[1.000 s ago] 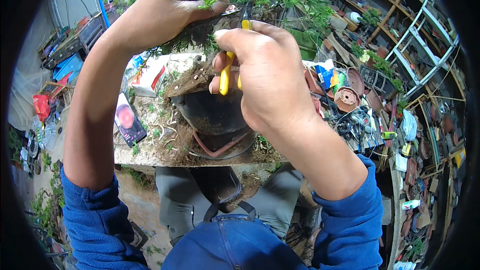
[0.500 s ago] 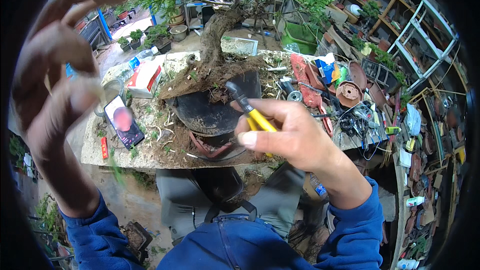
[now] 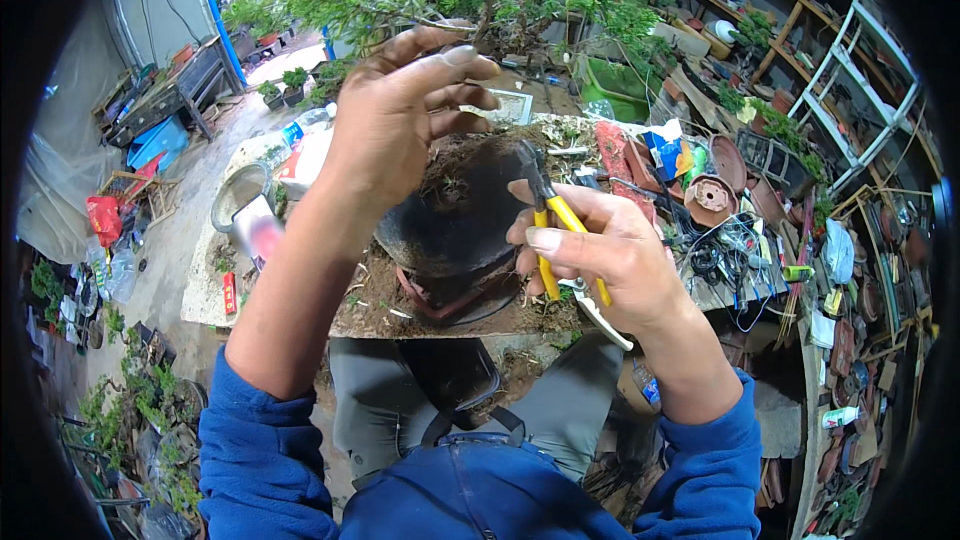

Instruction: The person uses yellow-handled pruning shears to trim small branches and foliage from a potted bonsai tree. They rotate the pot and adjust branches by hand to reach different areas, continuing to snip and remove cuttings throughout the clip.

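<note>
My right hand [image 3: 620,255] is wrapped round a pair of yellow-handled pliers [image 3: 562,225]; their dark jaws point up and away from me, over the right side of a black pot [image 3: 450,230]. A leafy green tree [image 3: 500,0] stands in the pot, with soil and roots [image 3: 465,165] heaped at its base. My left hand [image 3: 400,110] is raised in front of the trunk, fingers curved and apart. It hides most of the trunk, and I cannot tell whether it touches it. Nothing shows in its fingers.
A phone [image 3: 258,230] lies left on the worktable [image 3: 210,280], partly behind my left forearm. Beside it are a red packet [image 3: 229,293] and a glass bowl [image 3: 238,190]. A white curved object [image 3: 603,320] lies below my right hand. Brown pots [image 3: 710,198] and cables [image 3: 715,250] crowd the right.
My left hand has come in from the far left to the front of the trunk. My right hand, still on the pliers, has shifted slightly right. The view has turned somewhat left.
</note>
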### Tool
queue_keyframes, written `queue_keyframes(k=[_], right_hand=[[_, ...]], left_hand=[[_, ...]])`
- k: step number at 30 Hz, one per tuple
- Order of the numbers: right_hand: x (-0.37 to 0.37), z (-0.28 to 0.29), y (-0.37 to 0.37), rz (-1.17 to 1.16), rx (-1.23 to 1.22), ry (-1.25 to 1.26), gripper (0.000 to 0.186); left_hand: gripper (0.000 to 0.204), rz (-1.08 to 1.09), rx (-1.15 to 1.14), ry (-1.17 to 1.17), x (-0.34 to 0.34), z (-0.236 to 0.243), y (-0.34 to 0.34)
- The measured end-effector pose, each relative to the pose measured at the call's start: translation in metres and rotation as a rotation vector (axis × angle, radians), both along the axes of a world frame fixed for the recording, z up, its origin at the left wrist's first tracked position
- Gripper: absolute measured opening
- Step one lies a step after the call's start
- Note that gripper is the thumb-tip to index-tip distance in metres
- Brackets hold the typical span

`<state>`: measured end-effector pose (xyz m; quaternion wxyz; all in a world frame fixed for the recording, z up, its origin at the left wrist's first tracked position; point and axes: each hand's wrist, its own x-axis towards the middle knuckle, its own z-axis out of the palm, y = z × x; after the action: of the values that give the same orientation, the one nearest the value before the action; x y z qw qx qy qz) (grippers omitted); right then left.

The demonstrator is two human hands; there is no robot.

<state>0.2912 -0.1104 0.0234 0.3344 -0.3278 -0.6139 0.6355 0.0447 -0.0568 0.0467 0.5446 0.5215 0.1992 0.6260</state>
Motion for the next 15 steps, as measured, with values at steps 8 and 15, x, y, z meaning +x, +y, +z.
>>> queue_keyframes(k=[8,15], right_hand=[[-0.002,0.01,0.012,-0.073,0.074,-0.029,0.056],[-0.016,0.03,0.037,-0.094,0.3,-0.23,0.04]], left_hand=[[0.019,0.358,0.106,0.029,0.025,-0.009,0.005],[0.012,0.281,0.02,-0.187,0.034,-0.013,0.018]])
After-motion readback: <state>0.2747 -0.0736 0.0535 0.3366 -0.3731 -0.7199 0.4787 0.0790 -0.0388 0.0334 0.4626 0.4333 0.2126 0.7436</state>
